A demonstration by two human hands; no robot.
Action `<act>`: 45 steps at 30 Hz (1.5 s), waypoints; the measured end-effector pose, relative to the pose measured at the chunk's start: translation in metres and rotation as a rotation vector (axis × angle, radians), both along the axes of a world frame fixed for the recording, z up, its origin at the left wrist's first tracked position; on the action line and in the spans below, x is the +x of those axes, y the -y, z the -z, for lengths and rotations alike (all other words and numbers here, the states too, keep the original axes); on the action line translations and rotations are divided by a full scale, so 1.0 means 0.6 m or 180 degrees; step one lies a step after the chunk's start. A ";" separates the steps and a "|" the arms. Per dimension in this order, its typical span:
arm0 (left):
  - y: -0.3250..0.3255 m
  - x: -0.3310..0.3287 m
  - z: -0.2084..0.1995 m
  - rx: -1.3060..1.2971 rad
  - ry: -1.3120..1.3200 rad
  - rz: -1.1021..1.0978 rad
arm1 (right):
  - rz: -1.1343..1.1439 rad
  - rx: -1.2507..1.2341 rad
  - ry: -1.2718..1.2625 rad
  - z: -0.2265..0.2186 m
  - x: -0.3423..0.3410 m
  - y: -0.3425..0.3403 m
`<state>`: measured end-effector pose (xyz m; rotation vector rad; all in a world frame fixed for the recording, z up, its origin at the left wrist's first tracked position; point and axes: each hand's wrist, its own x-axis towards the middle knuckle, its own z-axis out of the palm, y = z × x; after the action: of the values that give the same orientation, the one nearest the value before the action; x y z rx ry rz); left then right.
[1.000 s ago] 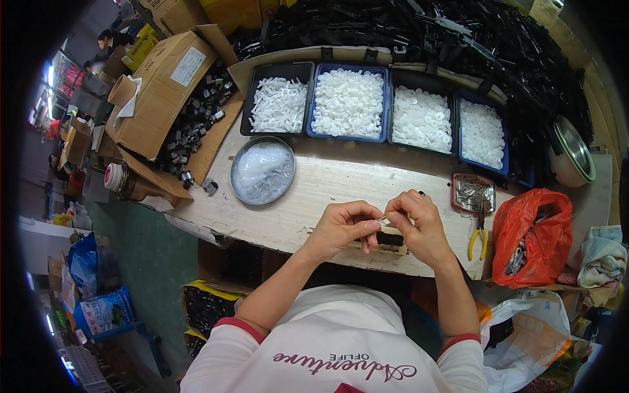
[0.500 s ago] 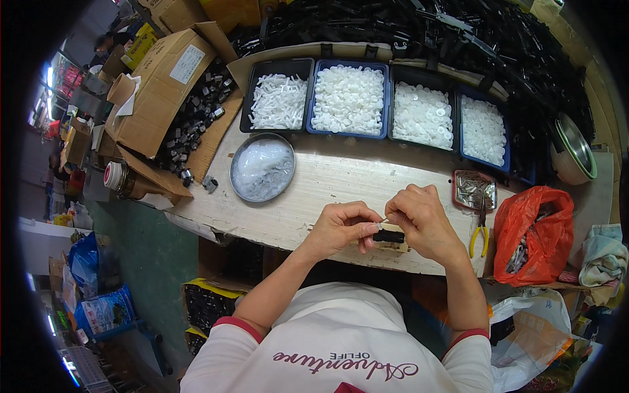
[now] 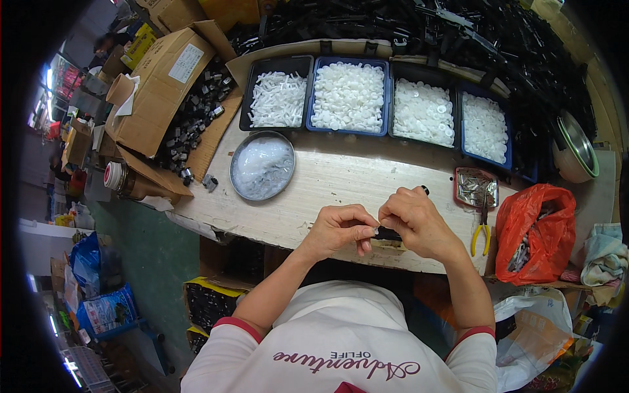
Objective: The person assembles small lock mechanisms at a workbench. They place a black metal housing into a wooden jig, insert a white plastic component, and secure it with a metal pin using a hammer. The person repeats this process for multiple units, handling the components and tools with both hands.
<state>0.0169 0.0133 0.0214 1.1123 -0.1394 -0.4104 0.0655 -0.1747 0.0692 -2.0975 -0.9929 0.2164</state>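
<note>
My left hand is closed in a pinch on a small white plastic part near the front edge of the table. Against it, from the right, my right hand has its fingers curled together, their tips meeting the left fingertips. What the right fingers hold is mostly hidden; a small dark end sticks out beyond its knuckles. Below the fingers lies a black piece, largely covered by the right hand. Whether either hand touches that black piece I cannot tell.
Beyond my hands stand several bins of white plastic parts. A round metal dish of clear pieces is at left, beside a carton with black parts. At right are a red tray, yellow-handled pliers and a red bag.
My right hand has shifted slightly left and lower, covering more of the black piece. A dark end now shows past its knuckles. The left hand keeps its pinch.
</note>
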 end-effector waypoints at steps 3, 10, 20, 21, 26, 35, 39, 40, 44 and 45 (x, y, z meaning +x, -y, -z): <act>-0.001 -0.005 0.003 -0.0070 -0.0009 -0.0073 | 0.0171 0.0065 0.0038 0.005 -0.010 -0.001; -0.003 -0.006 0.001 -0.0069 -0.0007 -0.0019 | 0.0179 -0.0065 0.0268 -0.005 -0.013 0.005; -0.005 -0.008 0.005 0.0051 0.0071 0.0043 | 0.0019 -0.0130 0.0401 -0.002 -0.012 0.003; -0.006 -0.008 0.005 0.0054 0.0070 0.0048 | -0.0026 -0.0224 0.0415 -0.003 -0.012 0.003; -0.005 -0.007 0.004 0.0045 0.0073 0.0079 | -0.0172 -0.0353 0.0541 -0.009 -0.013 -0.002; 0.003 -0.008 0.016 0.0030 -0.0185 -0.0742 | 0.1020 0.0479 0.0665 0.041 -0.048 -0.017; 0.012 -0.011 0.012 0.0368 0.0052 -0.0762 | 0.1098 0.0461 0.1005 0.057 -0.063 -0.024; 0.012 -0.011 0.009 0.0574 0.0167 -0.0734 | 0.1146 0.0442 0.1081 0.057 -0.066 -0.025; -0.005 -0.007 0.008 0.2339 0.2112 -0.1009 | 0.1019 0.0122 0.1207 0.064 -0.069 -0.016; -0.010 -0.009 0.007 0.2536 0.2142 -0.0918 | 0.0945 -0.0031 0.1192 0.070 -0.070 -0.014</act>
<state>0.0117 0.0191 0.0169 2.0019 -0.4227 0.2181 0.0235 -0.1665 0.0269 -2.3105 -0.8717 -0.3327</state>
